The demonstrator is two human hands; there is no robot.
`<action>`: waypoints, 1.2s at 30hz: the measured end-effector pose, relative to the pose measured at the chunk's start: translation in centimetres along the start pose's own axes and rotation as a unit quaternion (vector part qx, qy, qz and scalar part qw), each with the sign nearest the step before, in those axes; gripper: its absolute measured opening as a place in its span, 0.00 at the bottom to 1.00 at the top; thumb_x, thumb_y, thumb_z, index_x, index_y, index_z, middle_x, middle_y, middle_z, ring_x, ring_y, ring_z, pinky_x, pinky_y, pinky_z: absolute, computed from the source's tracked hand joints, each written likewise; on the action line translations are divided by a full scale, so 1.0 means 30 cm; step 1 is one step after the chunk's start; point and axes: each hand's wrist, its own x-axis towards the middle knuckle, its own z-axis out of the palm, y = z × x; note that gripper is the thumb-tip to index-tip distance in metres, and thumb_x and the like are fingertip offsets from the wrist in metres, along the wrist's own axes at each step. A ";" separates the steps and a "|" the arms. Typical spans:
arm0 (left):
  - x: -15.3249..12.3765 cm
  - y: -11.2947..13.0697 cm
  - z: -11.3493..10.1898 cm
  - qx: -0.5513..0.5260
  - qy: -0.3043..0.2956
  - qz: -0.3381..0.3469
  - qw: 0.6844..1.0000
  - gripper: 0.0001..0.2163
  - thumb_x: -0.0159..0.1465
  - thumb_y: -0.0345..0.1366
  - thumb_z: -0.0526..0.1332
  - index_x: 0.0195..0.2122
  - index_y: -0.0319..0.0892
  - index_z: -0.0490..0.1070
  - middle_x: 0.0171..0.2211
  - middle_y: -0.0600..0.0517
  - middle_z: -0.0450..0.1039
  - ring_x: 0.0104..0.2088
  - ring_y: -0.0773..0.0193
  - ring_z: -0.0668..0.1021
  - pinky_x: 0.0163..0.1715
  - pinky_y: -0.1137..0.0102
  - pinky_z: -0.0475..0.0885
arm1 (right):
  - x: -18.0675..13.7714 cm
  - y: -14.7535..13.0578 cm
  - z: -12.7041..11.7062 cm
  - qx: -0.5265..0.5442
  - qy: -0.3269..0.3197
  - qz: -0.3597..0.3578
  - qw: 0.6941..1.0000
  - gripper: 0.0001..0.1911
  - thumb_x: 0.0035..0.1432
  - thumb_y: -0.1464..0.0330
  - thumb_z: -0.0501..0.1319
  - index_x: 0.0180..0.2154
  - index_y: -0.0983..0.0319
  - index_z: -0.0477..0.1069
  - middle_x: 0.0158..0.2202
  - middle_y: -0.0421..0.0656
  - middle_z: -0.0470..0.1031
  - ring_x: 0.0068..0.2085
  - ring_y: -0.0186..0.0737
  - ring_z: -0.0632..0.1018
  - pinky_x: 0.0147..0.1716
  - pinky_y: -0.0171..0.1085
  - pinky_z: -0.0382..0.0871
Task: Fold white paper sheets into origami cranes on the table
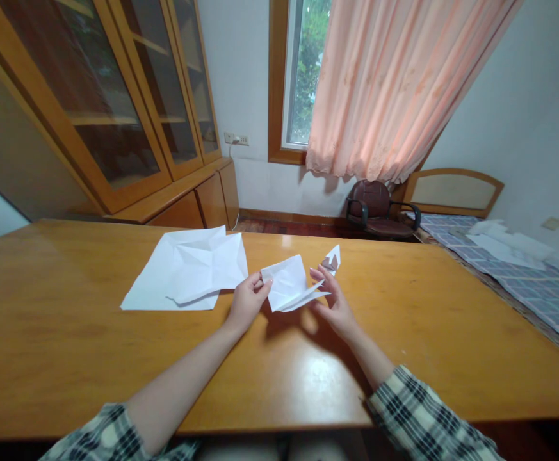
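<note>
My left hand [248,299] pinches the folded paper [286,285] at one edge; my right hand [335,302] pinches its pointed flap, so it sits taut above the tabletop [68,333]; creased sheets [187,269] lie just beyond my left hand.

Home bedroom-study: bed [538,282] with checked cover, pink curtain [389,89] at window, glass-fronted wooden cabinet [116,109], armchair [380,211], large wooden table [68,333].

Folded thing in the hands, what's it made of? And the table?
The folded thing, held between the left hand and right hand, looks like thin, matte white paper: it has sharp creases and a thin flap sticking out. The table looks like wood with a glossy varnish: it is orange-brown and reflects the window light. It might be veneer.
</note>
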 end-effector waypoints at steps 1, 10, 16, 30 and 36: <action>0.000 0.002 -0.006 0.024 0.018 0.014 0.999 0.15 0.58 0.43 0.60 0.40 0.37 0.73 0.26 0.53 0.75 0.29 0.62 0.77 0.31 0.72 0.70 | -0.001 -0.003 -0.005 -0.027 0.003 -0.008 1.000 0.34 0.53 0.66 0.63 0.60 0.52 0.55 0.60 0.46 0.62 0.60 0.45 0.64 0.58 0.48 0.58; 0.026 -0.028 -0.033 -0.012 0.104 -0.006 0.995 0.14 0.57 0.46 0.61 0.37 0.40 0.69 0.22 0.55 0.71 0.23 0.67 0.74 0.22 0.76 0.69 | -0.008 -0.059 -0.074 -0.296 -0.061 -0.181 0.936 0.30 0.51 0.75 0.61 0.56 0.54 0.63 0.45 0.44 0.75 0.53 0.46 0.70 0.54 0.49 0.59; 0.017 -0.050 -0.029 -0.097 0.109 -0.078 0.986 0.19 0.58 0.41 0.59 0.50 0.42 0.62 0.34 0.49 0.75 0.30 0.62 0.78 0.23 0.73 0.73 | -0.008 -0.038 -0.095 -0.405 -0.123 -0.206 0.882 0.16 0.54 0.75 0.60 0.43 0.52 0.75 0.50 0.41 0.75 0.58 0.48 0.66 0.55 0.51 0.55; -0.005 -0.054 -0.068 0.432 -0.277 0.246 0.822 0.16 0.67 0.34 0.50 0.54 0.45 0.67 0.60 0.48 0.63 0.63 0.56 0.58 0.61 0.57 0.54 | -0.015 -0.015 -0.122 -0.313 -0.238 -0.050 0.918 0.14 0.54 0.75 0.59 0.39 0.54 0.78 0.42 0.43 0.80 0.55 0.48 0.72 0.52 0.50 0.61; -0.034 -0.088 -0.067 0.462 -0.319 0.162 0.811 0.22 0.67 0.44 0.49 0.62 0.47 0.56 0.65 0.48 0.51 0.65 0.55 0.53 0.62 0.58 0.50 | -0.012 -0.028 -0.129 -0.296 -0.262 -0.015 0.918 0.21 0.52 0.79 0.56 0.44 0.54 0.77 0.46 0.42 0.78 0.53 0.46 0.73 0.52 0.48 0.64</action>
